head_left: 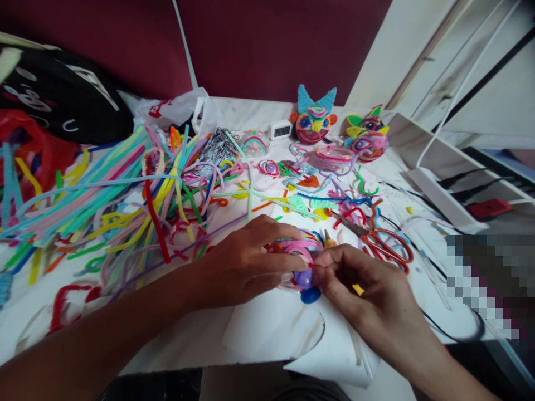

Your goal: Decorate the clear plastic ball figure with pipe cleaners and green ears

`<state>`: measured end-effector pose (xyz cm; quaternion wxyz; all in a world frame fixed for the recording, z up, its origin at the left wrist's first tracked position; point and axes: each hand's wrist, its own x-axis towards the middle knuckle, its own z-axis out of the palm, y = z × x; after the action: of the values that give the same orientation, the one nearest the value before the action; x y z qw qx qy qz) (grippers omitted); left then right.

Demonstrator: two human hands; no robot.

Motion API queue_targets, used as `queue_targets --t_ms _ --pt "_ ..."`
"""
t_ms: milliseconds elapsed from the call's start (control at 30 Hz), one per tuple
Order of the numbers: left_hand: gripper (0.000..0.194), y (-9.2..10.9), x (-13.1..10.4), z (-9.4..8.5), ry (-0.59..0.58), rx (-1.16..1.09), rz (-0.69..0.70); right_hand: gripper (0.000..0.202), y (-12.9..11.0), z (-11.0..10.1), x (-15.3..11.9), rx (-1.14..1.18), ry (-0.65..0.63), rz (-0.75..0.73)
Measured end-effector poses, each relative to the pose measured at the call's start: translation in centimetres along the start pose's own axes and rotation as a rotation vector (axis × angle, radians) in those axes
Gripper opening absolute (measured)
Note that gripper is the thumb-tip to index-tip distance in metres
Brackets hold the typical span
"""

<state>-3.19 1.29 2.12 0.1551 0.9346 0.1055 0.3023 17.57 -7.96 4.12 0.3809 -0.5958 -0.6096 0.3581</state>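
Observation:
Near the table's front edge lies a round craft piece (pixel 301 248) wound in pink, red and blue pipe cleaners, with a purple ball (pixel 304 278) and a blue disc (pixel 310 295) on its near side. My left hand (pixel 246 256) wraps over its left side and top, fingers curved against it. At the right side, my right hand (pixel 359 284) pinches close beside the purple ball; what lies between thumb and forefinger is too small to make out. White paper sheets (pixel 267 328) spread beneath and in front of the piece.
Orange-handled scissors (pixel 387 245) lie right, beyond my right hand. Pipe cleaners (pixel 92 195) pile up at left. Two decorated balls, one blue-eared (pixel 315 120) and one yellow-green (pixel 368 136), stand behind with a small white clock (pixel 280 130). A power strip (pixel 445 200) lies far right.

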Motion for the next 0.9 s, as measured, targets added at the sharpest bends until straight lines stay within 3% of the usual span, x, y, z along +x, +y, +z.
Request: queue_targets --t_ms 200,367,500,667,900 --pt "0.027 -0.2 -0.2 0.2 0.009 0.005 -0.008 0.01 2.1 -4.2 -2.2 -0.319 0.167 -0.147" --pt "0.027 -0.3 -0.3 0.3 0.027 0.007 -0.011 0.019 5.0 -7.1 -4.4 -0.753 0.016 -0.441" --pt "0.028 -0.3 -0.3 0.4 0.016 0.006 -0.003 0.03 7.1 -6.7 -5.3 -0.959 -0.017 -0.596" --pt "0.028 -0.1 0.1 0.4 0.043 0.032 0.019 0.041 8.4 -5.6 -5.0 -1.099 0.048 -0.537" --pt "0.028 0.3 0.2 0.3 0.044 0.02 -0.038 0.049 8.7 -5.3 -3.6 -1.208 -0.018 -0.542"
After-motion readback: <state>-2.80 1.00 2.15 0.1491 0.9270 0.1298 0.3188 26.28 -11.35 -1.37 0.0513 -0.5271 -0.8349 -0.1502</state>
